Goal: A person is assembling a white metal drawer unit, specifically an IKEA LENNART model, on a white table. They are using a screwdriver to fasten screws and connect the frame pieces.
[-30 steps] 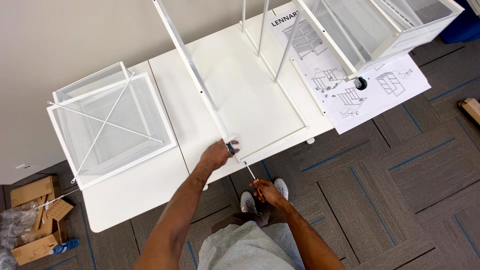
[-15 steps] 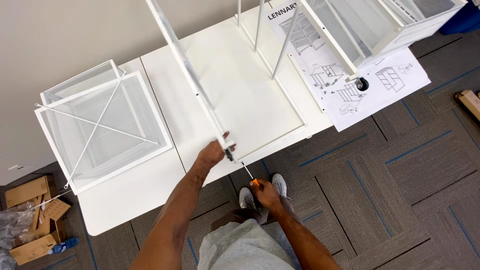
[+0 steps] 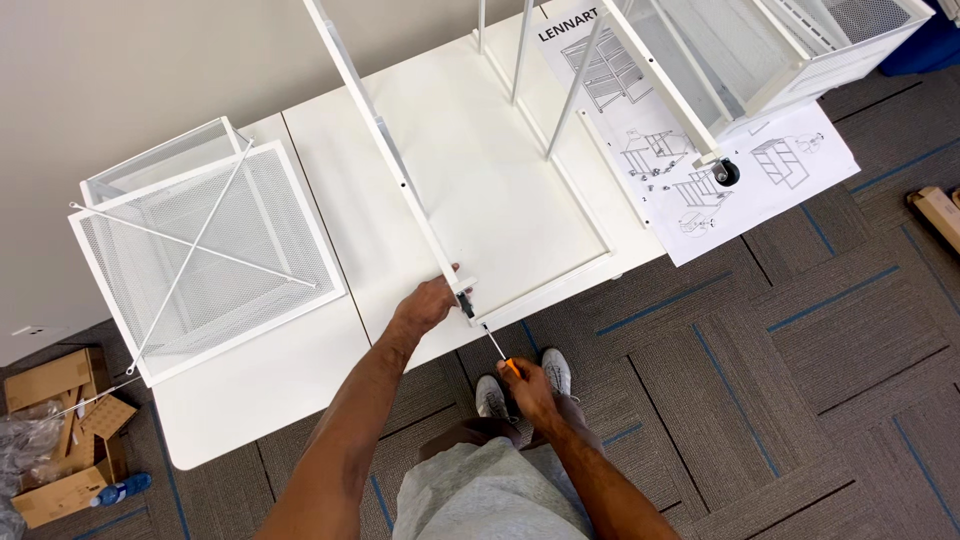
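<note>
Head view: left hand [image 3: 432, 302] closed around the lower end of a white frame rail [image 3: 385, 150] at the front edge of the bench [image 3: 250, 400], fingers wrapped on the rail just beside its corner joint. Right hand [image 3: 530, 388] fisted on the orange handle of a screwdriver [image 3: 497, 350] — shaft angles up-left, tip touching the rail end by the left hand. The rail runs diagonally up and away across the bench top; more white frame bars [image 3: 520, 50] stand further back. Left part of the bench: two white mesh baskets [image 3: 200, 250], crossed wire brace on top. Right: an instruction sheet [image 3: 760, 190] under another mesh basket [image 3: 740, 40], a black caster [image 3: 726, 174] on it. Cardboard boxes [image 3: 55, 440] on the carpet [image 3: 800, 380] far left — person's shoes [image 3: 555, 370] below the bench edge.
</note>
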